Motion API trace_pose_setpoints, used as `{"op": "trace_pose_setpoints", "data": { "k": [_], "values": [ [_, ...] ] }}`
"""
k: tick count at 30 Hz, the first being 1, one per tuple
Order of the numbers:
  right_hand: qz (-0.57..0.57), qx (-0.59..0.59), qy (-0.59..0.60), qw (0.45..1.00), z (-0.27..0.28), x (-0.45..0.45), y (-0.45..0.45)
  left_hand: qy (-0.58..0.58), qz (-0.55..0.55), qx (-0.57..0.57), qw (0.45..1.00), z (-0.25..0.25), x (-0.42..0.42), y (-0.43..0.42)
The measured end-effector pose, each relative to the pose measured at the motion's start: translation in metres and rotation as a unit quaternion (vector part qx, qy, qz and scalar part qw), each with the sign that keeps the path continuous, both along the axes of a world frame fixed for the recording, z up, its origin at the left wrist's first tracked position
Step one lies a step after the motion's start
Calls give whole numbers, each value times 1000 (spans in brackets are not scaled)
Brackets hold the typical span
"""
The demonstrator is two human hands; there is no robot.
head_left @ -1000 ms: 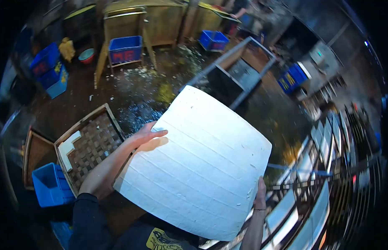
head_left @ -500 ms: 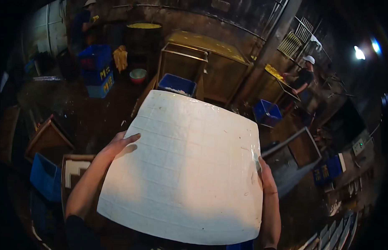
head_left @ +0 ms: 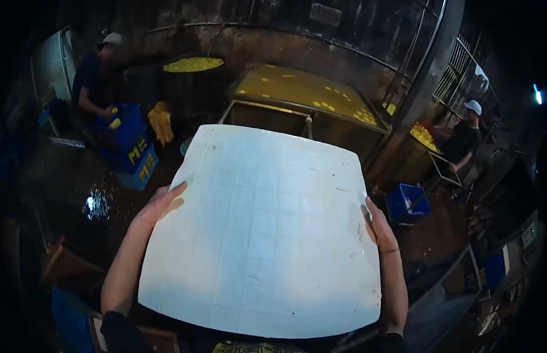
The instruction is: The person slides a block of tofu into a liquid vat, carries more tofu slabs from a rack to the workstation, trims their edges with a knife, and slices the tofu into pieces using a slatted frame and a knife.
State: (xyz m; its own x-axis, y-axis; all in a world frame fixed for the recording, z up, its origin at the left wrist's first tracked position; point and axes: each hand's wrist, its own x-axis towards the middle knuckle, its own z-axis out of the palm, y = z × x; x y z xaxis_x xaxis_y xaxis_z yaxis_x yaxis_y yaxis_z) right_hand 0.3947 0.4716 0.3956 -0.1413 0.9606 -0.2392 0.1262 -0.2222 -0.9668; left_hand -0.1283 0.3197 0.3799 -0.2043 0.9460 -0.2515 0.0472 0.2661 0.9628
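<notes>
Held out in front of me is a large, flat white board (head_left: pixel 261 235) with faint grid lines and a wet sheen near its right edge. A few small dents and dark specks mark its surface. My left hand (head_left: pixel 159 205) grips its left edge, thumb on top. On the opposite edge, my right hand (head_left: pixel 380 223) holds on with the thumb against the rim. The fingers of both hands are mostly hidden under the board. I cannot tell whether the grid belongs to the board itself or to a layer on it.
Ahead stands a wide vat (head_left: pixel 308 88) of yellowish liquid with yellow pieces floating. Stacked blue crates (head_left: pixel 135 159) are at left, beside a person (head_left: pixel 91 82). Another person (head_left: pixel 464 135) works at right near a blue crate (head_left: pixel 407 203). A pillar (head_left: pixel 423 70) rises behind the board.
I have moved forward with the board; the vat and stacked crates look nearer. The person at left is now over the blue crates. Both hands keep their hold.
</notes>
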Motion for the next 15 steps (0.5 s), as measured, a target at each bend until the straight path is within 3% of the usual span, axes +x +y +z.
{"op": "trace_pose_setpoints", "data": {
  "k": [5,6,9,12,15],
  "values": [
    [-7,14,-88,996,-41,-33,204,4,47,-15,999,-15,-52,170],
    [-20,-3,-58,998,-9,-65,213,-5,30,-7,1000,-11,-59,197],
    [-6,-15,-38,999,-34,-82,301,-42,30,-28,998,0,-72,263],
    [9,-43,-49,998,-49,-114,386,-72,6,9,997,-23,-110,351],
    [-26,-79,-7,997,-55,-162,452,-19,5,-6,1000,-45,-152,442]
  ]
}}
